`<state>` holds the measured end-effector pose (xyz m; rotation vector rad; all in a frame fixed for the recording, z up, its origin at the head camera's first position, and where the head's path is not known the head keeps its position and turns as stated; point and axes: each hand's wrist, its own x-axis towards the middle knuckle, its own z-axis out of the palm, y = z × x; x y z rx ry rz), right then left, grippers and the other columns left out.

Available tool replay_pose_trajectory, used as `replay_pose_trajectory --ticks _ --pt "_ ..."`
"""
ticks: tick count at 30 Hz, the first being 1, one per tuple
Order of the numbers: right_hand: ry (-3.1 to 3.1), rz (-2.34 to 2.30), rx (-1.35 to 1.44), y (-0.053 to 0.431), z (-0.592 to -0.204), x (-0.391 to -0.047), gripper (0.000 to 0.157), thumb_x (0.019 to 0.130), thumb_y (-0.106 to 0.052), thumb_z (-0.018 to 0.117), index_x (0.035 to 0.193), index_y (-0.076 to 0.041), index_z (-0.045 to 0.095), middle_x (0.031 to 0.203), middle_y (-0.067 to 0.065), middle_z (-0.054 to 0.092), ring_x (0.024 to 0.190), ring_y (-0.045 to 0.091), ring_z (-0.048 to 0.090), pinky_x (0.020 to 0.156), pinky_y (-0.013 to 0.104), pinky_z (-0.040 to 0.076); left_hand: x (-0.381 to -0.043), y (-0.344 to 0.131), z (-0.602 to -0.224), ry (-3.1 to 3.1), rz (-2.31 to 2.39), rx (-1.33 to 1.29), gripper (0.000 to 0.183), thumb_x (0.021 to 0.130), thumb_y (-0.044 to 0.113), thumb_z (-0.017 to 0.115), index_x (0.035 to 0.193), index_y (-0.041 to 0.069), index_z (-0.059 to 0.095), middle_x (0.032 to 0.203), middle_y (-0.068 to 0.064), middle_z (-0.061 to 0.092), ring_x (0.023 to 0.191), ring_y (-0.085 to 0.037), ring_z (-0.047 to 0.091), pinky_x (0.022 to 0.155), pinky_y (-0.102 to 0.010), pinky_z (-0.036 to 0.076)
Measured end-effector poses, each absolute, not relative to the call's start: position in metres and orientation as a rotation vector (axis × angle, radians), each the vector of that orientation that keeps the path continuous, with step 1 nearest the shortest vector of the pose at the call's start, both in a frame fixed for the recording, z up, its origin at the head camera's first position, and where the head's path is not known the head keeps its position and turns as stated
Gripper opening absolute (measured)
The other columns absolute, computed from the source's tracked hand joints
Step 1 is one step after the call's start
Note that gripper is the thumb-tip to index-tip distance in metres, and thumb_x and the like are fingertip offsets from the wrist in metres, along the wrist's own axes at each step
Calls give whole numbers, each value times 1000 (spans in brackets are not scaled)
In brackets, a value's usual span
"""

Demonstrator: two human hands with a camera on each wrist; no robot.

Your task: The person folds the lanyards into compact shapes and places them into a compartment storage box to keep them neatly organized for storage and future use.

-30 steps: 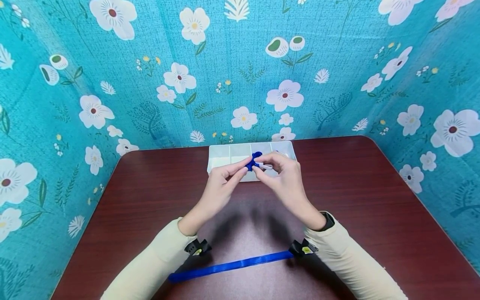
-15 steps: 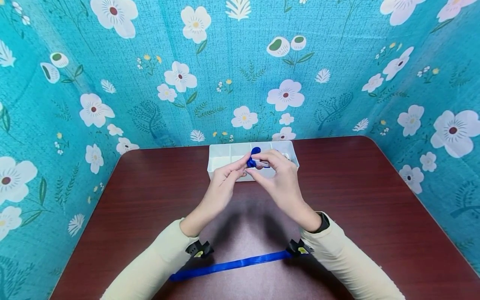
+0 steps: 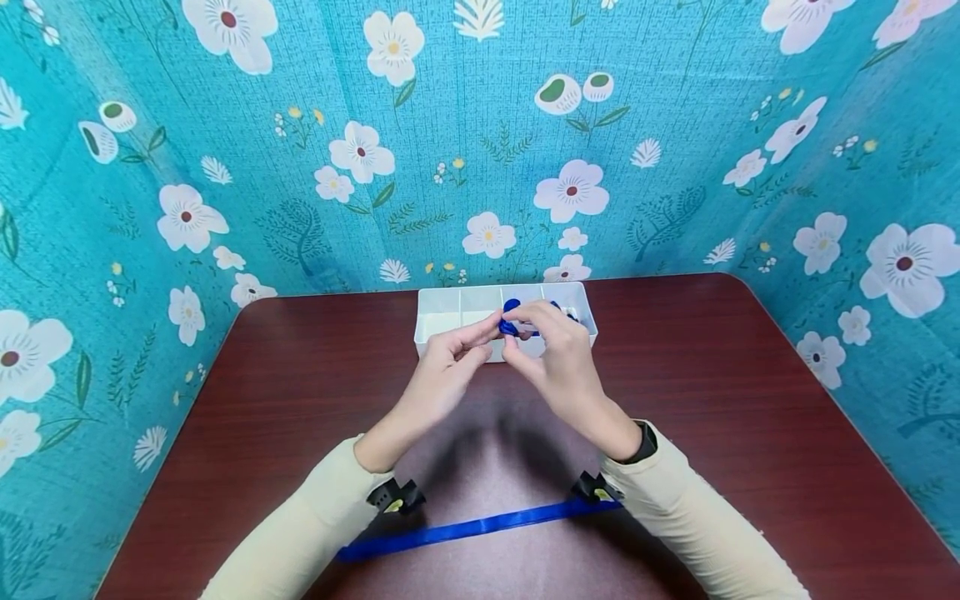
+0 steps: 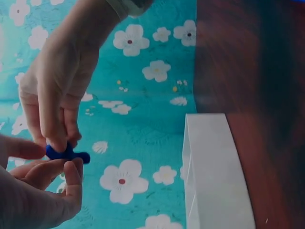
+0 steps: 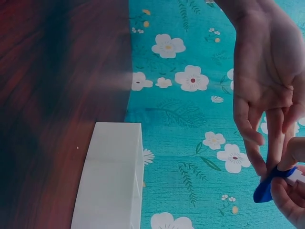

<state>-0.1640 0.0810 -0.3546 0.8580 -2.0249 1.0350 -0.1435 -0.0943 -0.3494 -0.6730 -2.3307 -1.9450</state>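
Observation:
Over the tray my right hand [image 3: 562, 358] pinches a small blue ribbon piece [image 3: 510, 327], folded into rounded, glossy lobes. A white bit [image 5: 296, 176] shows beside it between the right thumb and index finger. My left hand [image 3: 442, 367] meets the blue piece from the other side. Its fingers [image 5: 275, 138] reach out fairly straight to touch the piece, while its thumb stands apart. How the blue piece and white bit join is hidden by the fingertips. Below the wrists, a long flat blue ribbon [image 3: 480, 527] lies across the table.
A white divided tray [image 3: 438, 302] stands at the table's back edge, partly behind the hands. Its right compartment holds small blue and white items. The dark red-brown table [image 3: 300, 400] ends at a flowered teal curtain [image 3: 420, 167].
The left thumb has drawn away from the blue piece, which both hands pinched a second ago. The blue piece has turned between the fingers, and the white loop beside it is now mostly covered.

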Motion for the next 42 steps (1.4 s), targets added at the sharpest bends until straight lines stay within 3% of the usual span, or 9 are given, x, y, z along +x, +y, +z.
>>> replay_pose_trajectory --ticks 5,8,16,22,26,30,34,37,42 --pt "-2060 1037 892 86 -352 -164 22 77 7 71 99 1 71 88 9 70 75 19 63 67 36 55 -149 -98 -354 -2405 -1560 -709 38 101 18 61 138 10 60 124 -2 69 111 -9 65 84 -29 56" --pt "-2083 1024 923 90 -350 -164 22 76 7 71 98 1 70 86 8 70 72 18 62 65 35 53 -153 -100 -357 -2416 -1303 -739 37 99 21 65 135 16 64 119 2 71 104 -10 64 81 -30 56" --pt "-2186 1080 985 99 -344 -162 22 77 4 73 97 -3 70 90 5 70 72 14 60 65 30 51 -162 -106 -358 -2382 -1146 -905 32 99 20 64 130 14 67 134 -5 56 125 -20 45 99 -44 41" --pt "-2217 1212 1004 107 -340 -163 25 76 5 75 98 -7 74 91 0 72 72 14 62 63 26 50 -165 -108 -357 -2369 -1197 -1039 24 99 15 63 122 11 69 122 3 66 119 -12 54 104 -36 42" --pt "-2226 1385 984 109 -340 -164 29 77 8 74 101 -9 75 92 -2 72 75 16 63 69 27 53 -163 -106 -358 -2361 -1254 -989 18 98 14 65 114 10 71 110 2 70 109 -10 60 95 -33 49" --pt "-2174 1699 901 109 -343 -165 31 80 10 76 109 -1 72 96 6 73 80 20 64 75 27 56 -160 -102 -358 -2350 -1290 -923 16 98 16 65 111 10 73 103 3 71 95 -7 62 78 -29 53" --pt "-2004 2078 707 104 -346 -163 39 78 14 77 114 7 65 89 9 72 79 20 66 77 28 57 -158 -97 -358 -2311 -1362 -865 16 98 17 66 110 9 73 96 4 71 86 -7 62 75 -26 53" --pt "-1846 2286 547 98 -347 -160 37 76 17 77 109 4 65 85 5 71 79 17 68 78 28 58 -156 -94 -357 -2273 -1463 -815 15 98 16 66 108 8 73 91 3 72 82 -9 64 77 -27 55" --pt "-1644 2457 435 89 -352 -158 36 78 21 71 100 -7 73 87 5 73 80 15 68 77 27 58 -154 -89 -356 -2230 -1597 -716 13 97 17 68 103 8 74 88 3 73 76 -11 64 66 -29 53"
